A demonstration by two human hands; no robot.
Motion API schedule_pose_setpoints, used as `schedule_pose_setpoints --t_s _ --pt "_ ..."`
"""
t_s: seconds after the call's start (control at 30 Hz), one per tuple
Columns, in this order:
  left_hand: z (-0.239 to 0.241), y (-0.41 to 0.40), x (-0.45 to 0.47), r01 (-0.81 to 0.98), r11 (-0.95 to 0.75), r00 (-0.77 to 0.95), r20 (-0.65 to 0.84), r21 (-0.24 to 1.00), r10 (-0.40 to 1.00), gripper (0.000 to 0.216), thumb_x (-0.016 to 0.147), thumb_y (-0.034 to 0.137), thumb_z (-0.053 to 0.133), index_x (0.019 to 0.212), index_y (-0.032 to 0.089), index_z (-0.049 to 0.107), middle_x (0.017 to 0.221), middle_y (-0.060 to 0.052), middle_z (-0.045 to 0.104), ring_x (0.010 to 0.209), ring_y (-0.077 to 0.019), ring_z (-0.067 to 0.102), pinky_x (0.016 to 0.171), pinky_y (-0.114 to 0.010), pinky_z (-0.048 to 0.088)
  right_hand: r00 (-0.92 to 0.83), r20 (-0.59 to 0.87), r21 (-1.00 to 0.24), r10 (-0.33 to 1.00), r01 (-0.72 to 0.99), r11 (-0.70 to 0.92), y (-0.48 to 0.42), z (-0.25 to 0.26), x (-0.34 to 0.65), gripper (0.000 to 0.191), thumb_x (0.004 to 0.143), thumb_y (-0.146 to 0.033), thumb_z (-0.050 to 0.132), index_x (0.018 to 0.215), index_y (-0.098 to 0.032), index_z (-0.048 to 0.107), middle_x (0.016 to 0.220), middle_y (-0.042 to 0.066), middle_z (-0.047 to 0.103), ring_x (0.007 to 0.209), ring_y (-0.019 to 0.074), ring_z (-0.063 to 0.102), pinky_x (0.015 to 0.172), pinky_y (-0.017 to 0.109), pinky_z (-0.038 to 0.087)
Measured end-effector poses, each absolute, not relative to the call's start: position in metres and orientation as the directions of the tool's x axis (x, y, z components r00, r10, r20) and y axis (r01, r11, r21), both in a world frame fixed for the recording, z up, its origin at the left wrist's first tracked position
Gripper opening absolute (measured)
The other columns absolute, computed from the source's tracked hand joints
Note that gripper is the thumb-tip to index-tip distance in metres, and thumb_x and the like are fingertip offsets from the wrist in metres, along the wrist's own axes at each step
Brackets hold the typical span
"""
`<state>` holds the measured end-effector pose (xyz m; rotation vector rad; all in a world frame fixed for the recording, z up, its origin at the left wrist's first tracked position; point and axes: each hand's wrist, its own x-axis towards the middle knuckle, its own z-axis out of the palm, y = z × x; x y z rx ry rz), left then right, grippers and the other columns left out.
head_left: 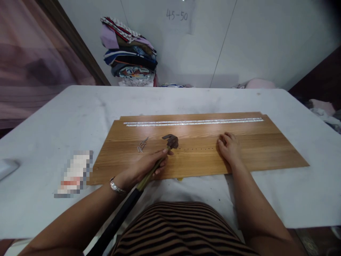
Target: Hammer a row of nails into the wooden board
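You have the white table (39,124) in front of you and the wood-grain board (266,145) flat on it, near your body. Two white marked strips (194,122) lie along the board's far part. The hammer (144,182) slants in over the near edge, your left hand (151,161) wrapped around its handle just below the head. Your right hand (229,147) rests on the board, fingers curled (whether they pinch anything, I cannot tell). Loose nails (142,145) lie left of the hammer head, and a row of dark dots (196,149) runs from there towards your right hand. This looks like a pause between strokes; striking would call for a lower grip and fingers kept clear.
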<state>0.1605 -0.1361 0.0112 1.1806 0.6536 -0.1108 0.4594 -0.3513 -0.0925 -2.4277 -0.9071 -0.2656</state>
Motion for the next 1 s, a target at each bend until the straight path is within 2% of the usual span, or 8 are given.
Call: schedule_pose_setpoints --t_s 0.33,0.77,1.0 --pt "0.005 -0.139 0.157 0.454 0.396 0.775 -0.573 0.798 0.267 0.046 0.087 0.057 0.068 0.109 0.017 0.062 0.063 0.007 0.046 0.042 -0.0066 0.04 0.039 -0.02 0.024 0.751 0.36 -0.399 0.553 0.66 -0.636 -0.351 -0.092 0.459 0.038 0.09 -0.038 0.049 0.112 -0.019 0.074 0.132 0.018 0.066 0.125 0.0334 0.056 0.107 0.054 0.043" --pt "0.006 -0.139 0.159 0.455 0.403 0.777 -0.575 0.794 0.256 0.039 0.092 0.052 0.063 0.109 0.017 0.062 0.063 0.007 0.046 0.041 -0.006 0.039 0.039 -0.021 0.023 0.747 0.367 -0.415 0.554 0.664 -0.622 -0.351 -0.092 0.459 0.038 0.089 -0.037 0.05 0.111 -0.018 0.074 0.131 0.019 0.067 0.124 0.0343 0.057 0.107 0.055 0.044" --pt "0.013 -0.137 0.159 0.428 0.365 0.8 -0.535 0.827 0.273 0.04 0.092 0.053 0.063 0.108 0.017 0.061 0.063 0.008 0.046 0.04 -0.0055 0.039 0.038 -0.021 0.022 0.747 0.347 -0.383 0.567 0.664 -0.642 -0.352 -0.093 0.46 0.038 0.091 -0.037 0.05 0.114 -0.02 0.074 0.133 0.017 0.066 0.127 0.0335 0.056 0.107 0.054 0.043"
